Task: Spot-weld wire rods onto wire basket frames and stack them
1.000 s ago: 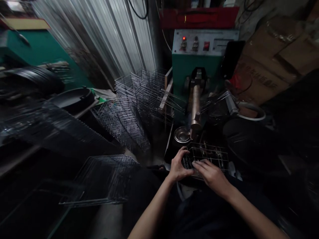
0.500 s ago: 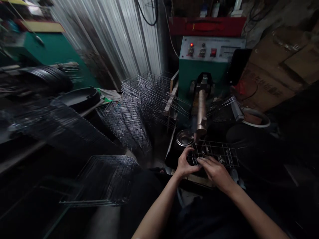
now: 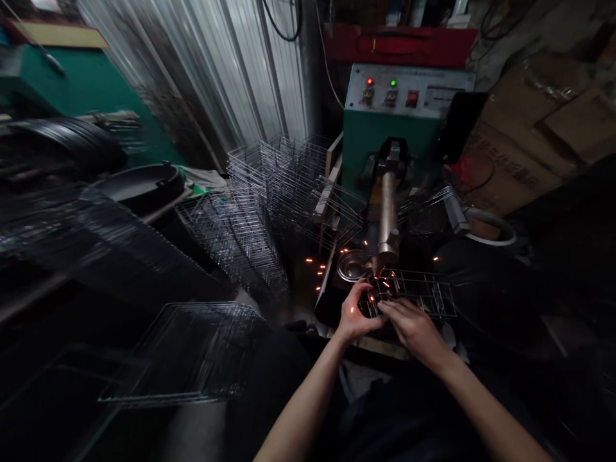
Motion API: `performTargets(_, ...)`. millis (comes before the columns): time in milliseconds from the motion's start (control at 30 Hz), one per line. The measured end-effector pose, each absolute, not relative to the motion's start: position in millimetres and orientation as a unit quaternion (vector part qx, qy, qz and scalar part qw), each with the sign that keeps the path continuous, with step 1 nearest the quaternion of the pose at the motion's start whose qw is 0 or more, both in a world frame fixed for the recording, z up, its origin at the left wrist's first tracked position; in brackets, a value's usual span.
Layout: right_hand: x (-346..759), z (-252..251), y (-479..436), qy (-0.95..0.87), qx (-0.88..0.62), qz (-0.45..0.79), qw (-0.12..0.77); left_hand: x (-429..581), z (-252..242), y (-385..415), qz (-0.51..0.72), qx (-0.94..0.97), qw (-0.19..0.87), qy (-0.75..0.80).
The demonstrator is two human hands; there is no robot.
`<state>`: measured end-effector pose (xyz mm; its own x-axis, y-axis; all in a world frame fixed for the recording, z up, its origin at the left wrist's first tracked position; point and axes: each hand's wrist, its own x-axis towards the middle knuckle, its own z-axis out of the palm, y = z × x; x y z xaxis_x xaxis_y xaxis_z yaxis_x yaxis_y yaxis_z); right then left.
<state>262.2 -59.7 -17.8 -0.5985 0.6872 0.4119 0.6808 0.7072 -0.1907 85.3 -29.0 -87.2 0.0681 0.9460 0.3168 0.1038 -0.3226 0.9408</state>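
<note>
A wire rack lies under the electrode of a green spot welder. My left hand is curled round the rack's near left part, thumb and fingers closing on the wire. My right hand presses on the rack's near side with its fingers together; what lies under the fingertips is hidden. The welder's metal arm reaches down to the wire just beyond my hands, and orange sparks fly from the contact point. A round metal dish sits left of the electrode.
Stacked wire racks stand to the left, and more lie in a pile nearer to me. A black round pan is further left. Cardboard boxes lean at the right. A red toolbox rests above the welder's panel.
Sparks have appeared at the electrode, and a green light on the welder's panel has come on. Both hands keep nearly the same hold on the rack. The view has shifted slightly.
</note>
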Motion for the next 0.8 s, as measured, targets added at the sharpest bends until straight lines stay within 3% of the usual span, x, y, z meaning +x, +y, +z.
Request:
performTargets(233,256.8,-14.9,-52.8,-0.852,-0.426,-0.011,0.305,79.5,-77.9,-23.7,0.509,0.615,0.378,0.468)
performTargets(467,247.6,-13.3,-27.7,-0.824,-0.475,-0.046,0.307,76.2,-86.0,8.4,0.506,0.611,0.373,0.48)
performTargets(800,250.5,-19.9,-26.9,-0.822,-0.456,0.008,0.341,75.5,-76.3,1.2,0.535,0.622,0.352,0.45)
